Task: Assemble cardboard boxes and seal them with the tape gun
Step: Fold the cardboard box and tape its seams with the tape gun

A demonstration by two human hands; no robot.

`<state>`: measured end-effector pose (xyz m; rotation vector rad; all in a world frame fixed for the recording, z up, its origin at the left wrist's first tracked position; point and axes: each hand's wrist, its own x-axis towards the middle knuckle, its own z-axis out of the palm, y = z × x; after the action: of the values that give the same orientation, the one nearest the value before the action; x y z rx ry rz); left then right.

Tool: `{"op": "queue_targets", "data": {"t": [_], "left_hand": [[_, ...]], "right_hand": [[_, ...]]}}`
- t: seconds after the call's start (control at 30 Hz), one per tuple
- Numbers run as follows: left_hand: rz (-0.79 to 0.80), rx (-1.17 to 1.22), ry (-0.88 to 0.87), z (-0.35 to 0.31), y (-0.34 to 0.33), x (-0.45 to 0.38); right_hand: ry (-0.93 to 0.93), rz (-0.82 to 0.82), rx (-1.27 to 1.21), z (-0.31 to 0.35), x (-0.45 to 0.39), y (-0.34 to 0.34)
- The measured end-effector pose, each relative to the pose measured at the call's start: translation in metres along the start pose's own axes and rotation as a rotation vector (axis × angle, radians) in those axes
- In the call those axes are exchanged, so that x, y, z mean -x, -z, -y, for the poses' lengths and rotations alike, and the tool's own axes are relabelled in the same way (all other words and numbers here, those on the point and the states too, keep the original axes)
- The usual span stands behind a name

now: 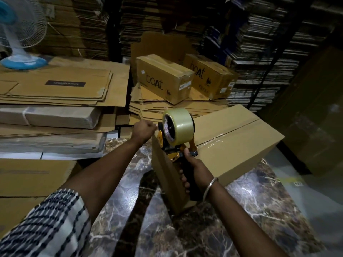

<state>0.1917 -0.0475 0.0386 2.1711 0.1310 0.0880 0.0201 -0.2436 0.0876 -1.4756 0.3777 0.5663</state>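
A plain brown cardboard box (232, 145) stands on the marble floor, its top flaps closed and a strip of clear tape running along the seam. My right hand (193, 169) grips the black handle of the tape gun (176, 138), which carries a large roll of clear tape and sits at the box's near top edge. My left hand (143, 129) is curled at the box's top left corner beside the tape roll; what its fingers hold is hidden.
Two sealed "boAt" boxes (165, 76) lie on a pile of flat cartons behind. Stacks of flattened cardboard (55, 89) fill the left side, with a blue fan (20, 34) on top. Shelves of flat cartons line the back and right. A flat carton (27, 179) lies at my near left.
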Motion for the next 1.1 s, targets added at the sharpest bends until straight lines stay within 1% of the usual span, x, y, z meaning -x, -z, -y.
{"op": "queue_targets", "data": {"t": [0.03, 0.17, 0.3, 0.43, 0.5, 0.57, 0.7, 0.8, 0.9, 0.97, 1.03, 1.1], "left_hand": [[0.016, -0.054, -0.036, -0.001, 0.000, 0.003], [0.059, -0.130, -0.078, -0.001, 0.002, 0.011], [0.038, -0.226, -0.102, -0.004, 0.004, 0.018], [0.052, -0.347, -0.180, -0.009, 0.005, 0.025], [0.045, -0.324, -0.214, -0.007, 0.004, 0.026], [0.037, -0.271, -0.204, -0.005, 0.001, 0.025], [0.025, -0.222, -0.153, -0.001, -0.005, 0.022], [-0.043, -0.197, -0.143, 0.005, -0.014, 0.022], [-0.116, -0.065, -0.126, 0.012, -0.029, 0.029], [-0.148, 0.122, -0.084, 0.015, -0.038, 0.036], [-0.131, 0.333, 0.044, 0.020, -0.049, 0.036], [-0.082, 0.527, 0.232, 0.027, -0.061, 0.030]], "right_hand": [[-0.003, -0.006, 0.013, 0.000, 0.001, 0.000], [-0.014, -0.012, 0.028, 0.001, 0.004, -0.002], [0.016, -0.003, 0.061, 0.003, 0.008, -0.006], [0.029, -0.006, 0.097, 0.002, 0.016, -0.003], [-0.022, -0.020, 0.104, -0.002, 0.022, 0.002], [-0.072, -0.018, 0.100, -0.010, 0.030, 0.010], [-0.047, 0.017, 0.089, -0.029, 0.050, 0.026], [-0.067, 0.017, 0.071, -0.036, 0.059, 0.034], [-0.056, -0.002, 0.054, -0.036, 0.058, 0.035], [-0.032, -0.020, 0.029, -0.036, 0.057, 0.033], [-0.014, -0.028, 0.017, -0.037, 0.056, 0.034], [0.001, -0.044, 0.009, -0.041, 0.053, 0.036]]}}
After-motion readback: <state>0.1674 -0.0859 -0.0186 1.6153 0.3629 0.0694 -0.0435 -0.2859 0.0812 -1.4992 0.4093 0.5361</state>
